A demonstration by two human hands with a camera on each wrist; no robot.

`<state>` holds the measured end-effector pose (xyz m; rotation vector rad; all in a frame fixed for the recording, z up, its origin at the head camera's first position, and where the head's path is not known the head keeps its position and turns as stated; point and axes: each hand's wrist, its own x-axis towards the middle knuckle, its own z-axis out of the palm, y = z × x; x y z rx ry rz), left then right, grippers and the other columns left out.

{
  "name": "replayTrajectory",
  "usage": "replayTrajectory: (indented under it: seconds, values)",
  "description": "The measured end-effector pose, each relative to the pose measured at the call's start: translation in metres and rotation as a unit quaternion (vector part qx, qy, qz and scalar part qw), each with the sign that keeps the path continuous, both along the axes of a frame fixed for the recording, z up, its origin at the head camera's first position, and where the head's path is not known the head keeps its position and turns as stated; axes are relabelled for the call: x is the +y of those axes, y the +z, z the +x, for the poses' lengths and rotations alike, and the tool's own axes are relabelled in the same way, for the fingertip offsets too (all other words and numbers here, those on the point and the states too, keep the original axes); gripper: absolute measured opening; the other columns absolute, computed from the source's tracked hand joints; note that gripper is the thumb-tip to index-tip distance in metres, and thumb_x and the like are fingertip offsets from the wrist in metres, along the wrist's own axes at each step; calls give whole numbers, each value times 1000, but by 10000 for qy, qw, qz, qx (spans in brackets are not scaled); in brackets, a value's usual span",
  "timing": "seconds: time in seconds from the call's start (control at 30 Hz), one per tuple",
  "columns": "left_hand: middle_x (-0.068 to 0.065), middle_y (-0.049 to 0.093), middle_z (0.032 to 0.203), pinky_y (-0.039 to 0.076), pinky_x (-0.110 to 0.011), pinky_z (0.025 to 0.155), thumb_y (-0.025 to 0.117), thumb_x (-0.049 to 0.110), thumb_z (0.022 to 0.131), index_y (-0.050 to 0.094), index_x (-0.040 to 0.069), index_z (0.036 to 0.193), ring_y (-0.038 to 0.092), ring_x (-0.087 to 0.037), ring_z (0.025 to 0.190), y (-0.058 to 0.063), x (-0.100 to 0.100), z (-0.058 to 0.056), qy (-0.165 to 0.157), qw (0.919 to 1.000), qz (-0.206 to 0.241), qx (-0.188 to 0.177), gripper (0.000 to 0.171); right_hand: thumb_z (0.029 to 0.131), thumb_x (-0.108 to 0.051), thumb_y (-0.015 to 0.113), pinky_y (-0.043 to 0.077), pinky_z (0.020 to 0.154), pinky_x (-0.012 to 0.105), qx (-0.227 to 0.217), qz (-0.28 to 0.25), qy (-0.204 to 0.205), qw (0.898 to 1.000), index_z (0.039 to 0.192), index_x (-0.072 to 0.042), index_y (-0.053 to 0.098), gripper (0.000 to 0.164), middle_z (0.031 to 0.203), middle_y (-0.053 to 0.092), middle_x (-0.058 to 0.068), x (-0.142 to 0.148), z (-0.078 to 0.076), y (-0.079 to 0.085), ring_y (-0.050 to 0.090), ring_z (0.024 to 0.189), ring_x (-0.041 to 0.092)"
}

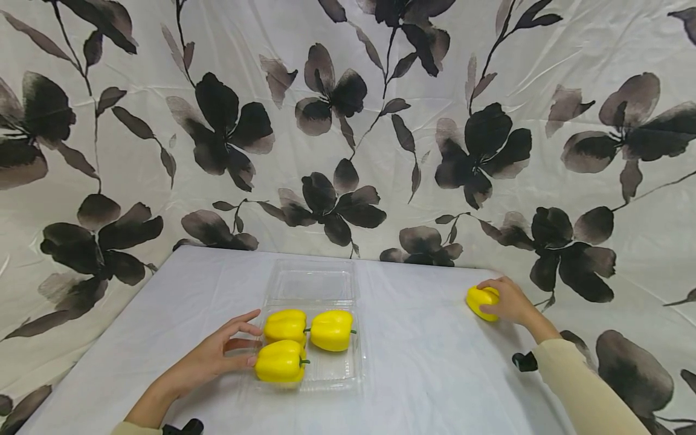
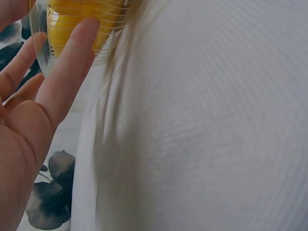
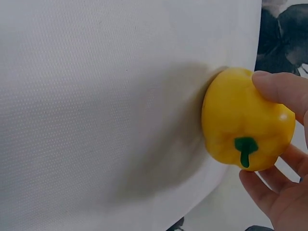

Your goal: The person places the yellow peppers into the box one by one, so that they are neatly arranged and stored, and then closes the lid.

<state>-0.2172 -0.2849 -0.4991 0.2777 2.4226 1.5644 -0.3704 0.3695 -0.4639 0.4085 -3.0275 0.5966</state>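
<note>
A person's right hand [image 1: 508, 302] grips a yellow bell pepper [image 1: 480, 300] at the far right edge of a white-covered worktop [image 1: 413, 362], thumb and fingers set on either side of it, its green stem [image 3: 246, 150] visible in the right wrist view. Well apart to the left, the left hand [image 1: 220, 350] spreads its loosely extended fingers beside the left wall of a clear plastic container [image 1: 334, 367]; contact with the wall is hard to tell. Inside sit 3 more peppers: 1 near left [image 1: 278, 362], 1 far left [image 1: 284, 325] and 1 far right [image 1: 331, 331]. The container's clear lid [image 1: 311, 284] lies folded back on the far side, before a floral-print fabric [image 1: 408, 133] of dark blooms.
</note>
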Motion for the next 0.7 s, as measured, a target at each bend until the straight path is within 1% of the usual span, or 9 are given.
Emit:
replayTrajectory:
  seconds: [0.3,0.5,0.7]
  values:
    - [-8,16,178,50,-62,111,84,32,93,59,14,135,52,-43,140,1,1,1,34,10000,-5,-8,53,87,-12,86,47,106,71,-20,-12,5,10000,130,1,69,48,129,60,29,-1,2,3,57,115,46]
    - [-8,17,177,48,-63,113,83,33,94,59,15,136,52,-43,141,0,0,1,30,10000,-35,13,52,86,-11,87,48,104,69,150,-95,267,9995,127,-1,71,46,126,63,28,-10,7,7,56,115,44]
    - [-7,17,177,48,-64,112,83,32,94,59,15,136,52,-43,141,0,0,1,5,10000,-32,0,52,86,-11,87,50,103,67,242,-240,515,9981,127,-3,72,45,126,62,25,-26,13,13,58,114,42]
